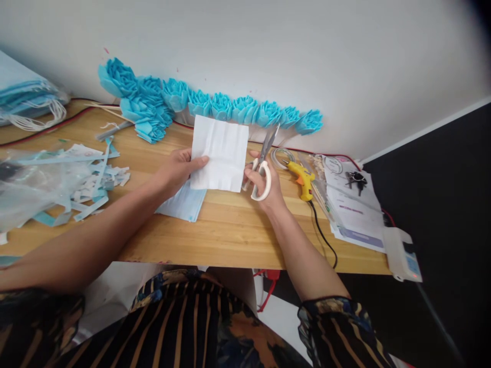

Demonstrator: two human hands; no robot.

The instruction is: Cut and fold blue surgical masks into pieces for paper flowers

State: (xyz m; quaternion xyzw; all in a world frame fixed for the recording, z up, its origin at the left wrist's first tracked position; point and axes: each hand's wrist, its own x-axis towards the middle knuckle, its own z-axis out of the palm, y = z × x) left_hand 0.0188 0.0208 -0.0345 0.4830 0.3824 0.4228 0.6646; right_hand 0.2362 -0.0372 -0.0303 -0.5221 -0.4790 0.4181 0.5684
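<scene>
A white, nearly square sheet [220,153] with soft creases is pinched at its left edge by my left hand [182,171], thumb in front and fingers behind. My right hand [268,181] holds white-handled scissors [264,161], their blades pointing up and away, just right of the sheet. The blades look almost closed. Below the sheet, a stack of light blue squares [184,203] lies on the wooden table [238,225], partly hidden by the sheet and my left hand.
Several blue flowers [222,106] line the wall. At left lie cut strips [99,174], a plastic bag [34,189] and bundled face masks [30,97]. To the right are a yellow glue gun [303,179] with a black cord, papers [353,204], keys [356,181] and a white box [401,253].
</scene>
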